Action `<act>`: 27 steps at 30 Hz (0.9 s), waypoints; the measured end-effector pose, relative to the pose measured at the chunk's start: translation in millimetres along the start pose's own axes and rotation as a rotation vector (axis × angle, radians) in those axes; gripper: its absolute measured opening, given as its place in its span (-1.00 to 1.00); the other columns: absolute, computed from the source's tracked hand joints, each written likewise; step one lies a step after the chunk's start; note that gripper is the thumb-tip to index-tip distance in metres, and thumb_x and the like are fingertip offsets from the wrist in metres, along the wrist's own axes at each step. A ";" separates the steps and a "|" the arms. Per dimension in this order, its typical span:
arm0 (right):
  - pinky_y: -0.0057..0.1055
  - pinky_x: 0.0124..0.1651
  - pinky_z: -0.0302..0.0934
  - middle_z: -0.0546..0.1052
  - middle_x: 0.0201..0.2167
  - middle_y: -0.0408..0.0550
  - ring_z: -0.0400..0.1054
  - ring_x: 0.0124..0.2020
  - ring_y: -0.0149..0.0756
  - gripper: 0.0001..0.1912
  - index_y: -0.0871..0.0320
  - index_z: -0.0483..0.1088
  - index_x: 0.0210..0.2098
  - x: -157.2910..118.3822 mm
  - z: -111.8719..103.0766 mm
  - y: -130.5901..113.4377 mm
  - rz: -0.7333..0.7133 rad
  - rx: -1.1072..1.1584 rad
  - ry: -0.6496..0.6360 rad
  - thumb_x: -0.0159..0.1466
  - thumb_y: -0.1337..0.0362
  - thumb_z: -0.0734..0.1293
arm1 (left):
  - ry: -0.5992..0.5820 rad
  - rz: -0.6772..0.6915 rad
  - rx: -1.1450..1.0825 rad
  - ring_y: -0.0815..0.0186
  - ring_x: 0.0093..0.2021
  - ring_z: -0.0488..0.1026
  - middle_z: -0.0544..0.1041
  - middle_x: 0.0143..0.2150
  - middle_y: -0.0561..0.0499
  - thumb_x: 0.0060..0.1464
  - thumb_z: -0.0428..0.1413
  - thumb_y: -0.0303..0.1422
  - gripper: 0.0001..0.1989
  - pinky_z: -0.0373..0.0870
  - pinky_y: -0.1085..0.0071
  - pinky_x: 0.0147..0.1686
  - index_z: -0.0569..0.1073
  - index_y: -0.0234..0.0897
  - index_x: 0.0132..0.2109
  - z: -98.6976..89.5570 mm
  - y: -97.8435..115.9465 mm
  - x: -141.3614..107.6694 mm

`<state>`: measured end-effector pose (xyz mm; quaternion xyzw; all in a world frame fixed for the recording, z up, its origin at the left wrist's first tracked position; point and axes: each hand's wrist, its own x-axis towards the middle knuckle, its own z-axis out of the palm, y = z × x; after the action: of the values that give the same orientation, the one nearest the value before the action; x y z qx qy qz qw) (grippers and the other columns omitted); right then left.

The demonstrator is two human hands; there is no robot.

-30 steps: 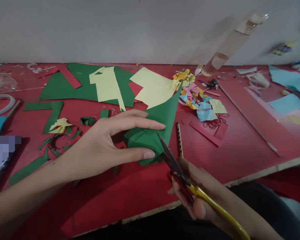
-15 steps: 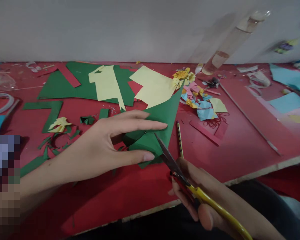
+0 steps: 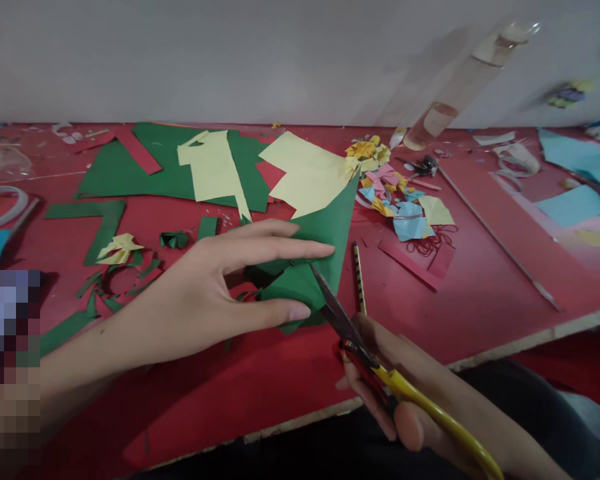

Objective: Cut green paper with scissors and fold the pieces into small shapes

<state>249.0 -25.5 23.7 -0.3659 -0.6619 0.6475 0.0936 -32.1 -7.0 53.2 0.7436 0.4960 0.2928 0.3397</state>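
My left hand [image 3: 220, 287] holds down a sheet of green paper [image 3: 325, 227], its index finger stretched across the sheet and its thumb on the near edge. In my right hand [image 3: 380, 380] is a pair of scissors [image 3: 347, 327] with yellow handles. The blades point up and left, their tips over the green paper between my left thumb and index finger. Some of my left fingers lie partly hidden behind the index finger. Just right of the green paper lies a black-and-yellow striped pencil [image 3: 359, 273].
Behind my hands lie yellow paper [image 3: 305, 170] and larger green paper [image 3: 150, 160]. A clump of folded paper pieces [image 3: 400, 200] sits to the right, with a clear bottle [image 3: 435, 123] against the wall. A green-and-red paper ring [image 3: 117, 283] lies left on the red table [image 3: 220, 393].
The green paper's far tip has shifted slightly left and down. Both hands and the scissors stay almost in place.
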 end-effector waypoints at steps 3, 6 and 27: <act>-0.43 -0.45 0.15 0.31 -0.41 -0.15 0.16 -0.46 -0.41 -0.28 0.09 0.16 -0.27 0.3 0.5 0.1 0.005 0.003 -0.001 0.12 -0.48 0.22 | 0.004 -0.001 -0.002 0.13 0.38 0.29 0.48 0.25 0.25 0.07 0.33 -0.07 -0.50 0.43 0.42 0.16 0.47 0.37 0.16 0.4 0.1 -0.1; -0.43 -0.44 0.16 0.32 -0.40 -0.14 0.16 -0.45 -0.41 -0.27 0.09 0.17 -0.25 0.3 0.5 -0.7 0.010 0.001 -0.005 0.12 -0.48 0.21 | 0.013 0.000 -0.010 0.13 0.33 0.35 0.48 0.24 0.25 0.07 0.32 -0.07 -0.51 0.43 0.38 0.18 0.48 0.36 0.16 0.0 0.8 -0.4; -0.43 -0.42 0.23 0.33 -0.36 -0.11 0.19 -0.42 -0.40 -0.20 0.10 0.16 -0.21 -1.0 0.3 -1.0 0.028 -0.121 -0.017 0.11 -0.54 0.06 | 0.017 -0.022 -0.015 0.10 0.35 0.32 0.50 0.23 0.17 0.06 0.32 -0.03 -0.50 0.50 0.37 0.09 0.49 0.30 0.16 1.9 1.4 -0.6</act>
<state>249.1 -26.3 24.9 -0.3744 -0.6955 0.6107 0.0566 -30.2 -8.3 53.1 0.7331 0.5045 0.2991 0.3444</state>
